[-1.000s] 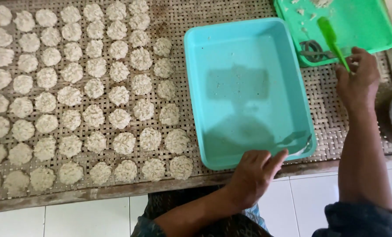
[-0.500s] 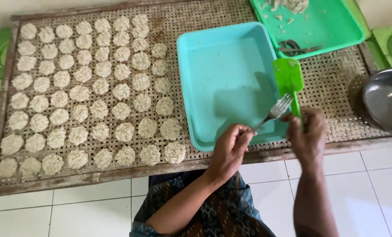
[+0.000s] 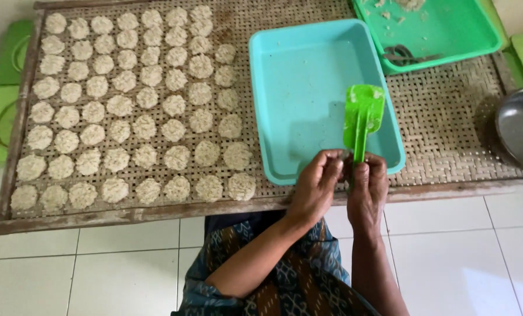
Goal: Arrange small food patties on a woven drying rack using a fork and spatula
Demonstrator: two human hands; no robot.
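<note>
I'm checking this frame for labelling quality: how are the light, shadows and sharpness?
Head view: even daylight, no harsh glare. A soft shadow falls inside the turquoise tray beneath the green spatula. The left hand, right hand and patties are sharp; the metal bowl is cut off at the edge.

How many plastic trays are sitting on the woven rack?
2. The turquoise tray lies in the middle, under the green spatula; the green tray is at the far right corner, partly out of frame.
</note>
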